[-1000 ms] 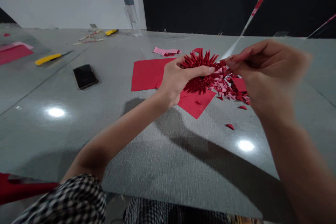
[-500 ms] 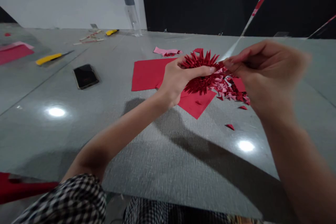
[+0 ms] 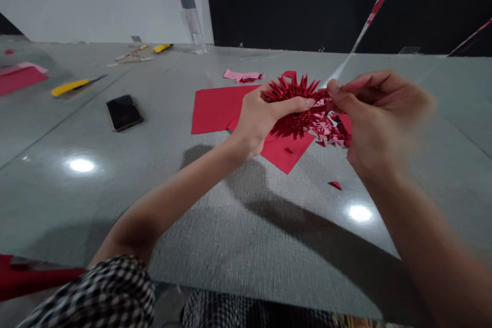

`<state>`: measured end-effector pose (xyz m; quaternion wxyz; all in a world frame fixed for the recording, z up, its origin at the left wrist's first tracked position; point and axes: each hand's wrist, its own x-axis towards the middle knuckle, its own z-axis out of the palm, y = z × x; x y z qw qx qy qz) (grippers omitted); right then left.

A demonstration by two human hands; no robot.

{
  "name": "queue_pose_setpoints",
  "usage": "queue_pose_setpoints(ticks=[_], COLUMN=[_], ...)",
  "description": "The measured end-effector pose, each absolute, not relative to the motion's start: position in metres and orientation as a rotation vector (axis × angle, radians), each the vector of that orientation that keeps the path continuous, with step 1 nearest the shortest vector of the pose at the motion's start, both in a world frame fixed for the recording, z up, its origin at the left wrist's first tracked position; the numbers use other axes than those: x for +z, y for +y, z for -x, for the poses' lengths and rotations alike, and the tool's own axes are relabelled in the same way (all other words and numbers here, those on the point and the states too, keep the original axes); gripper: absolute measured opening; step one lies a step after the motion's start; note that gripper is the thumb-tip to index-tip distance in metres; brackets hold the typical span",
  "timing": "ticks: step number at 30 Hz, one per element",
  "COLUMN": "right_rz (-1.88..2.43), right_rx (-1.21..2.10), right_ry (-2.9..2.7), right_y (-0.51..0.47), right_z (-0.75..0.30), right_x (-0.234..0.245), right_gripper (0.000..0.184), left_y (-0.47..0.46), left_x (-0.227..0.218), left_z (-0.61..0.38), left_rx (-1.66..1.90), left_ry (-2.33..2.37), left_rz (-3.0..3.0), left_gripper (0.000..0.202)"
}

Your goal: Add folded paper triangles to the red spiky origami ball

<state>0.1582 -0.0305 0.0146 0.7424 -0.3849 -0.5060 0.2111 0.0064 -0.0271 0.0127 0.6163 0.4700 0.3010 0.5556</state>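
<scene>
Listing, nearest first, one checked sleeve [image 3: 111, 287] and one loose red triangle [image 3: 335, 185] on the grey table [image 3: 215, 236]. Then one spiky paper ball [image 3: 294, 125], red, held over the red sheets [image 3: 287, 159], beside a heap of pink and red pieces [image 3: 326, 129]. Clasped by the left hand [image 3: 255, 115], thumb across the front, fingers mostly hidden behind. Pinched narrowly between thumb and finger of the right hand [image 3: 376, 118], at the ball's edge: apparently a bit of red paper [image 3: 323, 94]; unable to tell loose piece from attached spike. Likely light, springy, stiff along the spikes, scarcely slippery, easily crushed or pulled apart. Best cupped from behind and below, with gentle thumb pressure near the dense middle, never by the tips. Farther off: one yellow knife [image 3: 72, 86], one pink strip [image 3: 243, 75], one clear bottle [image 3: 195, 25].
</scene>
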Motion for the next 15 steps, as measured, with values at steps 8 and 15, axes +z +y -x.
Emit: queue_pose_setpoints(ticks=[8,15], right_rz=[0.818,0.816], right_rx=[0.299,0.491], right_ry=[-1.145,-1.057], right_y=[-0.0334,-0.0338], right_z=[-0.1534,-0.1521], right_x=[0.0078,0.0111], right_gripper=[0.026,0.033], left_y=[-0.0275,-0.0285], left_x=[0.0148,0.0175], left_z=[-0.0062,-0.008], left_rx=[1.278,1.294], left_ry=[0.696,0.745], left_rz=[-1.068,-1.061], left_gripper=[0.028,0.032])
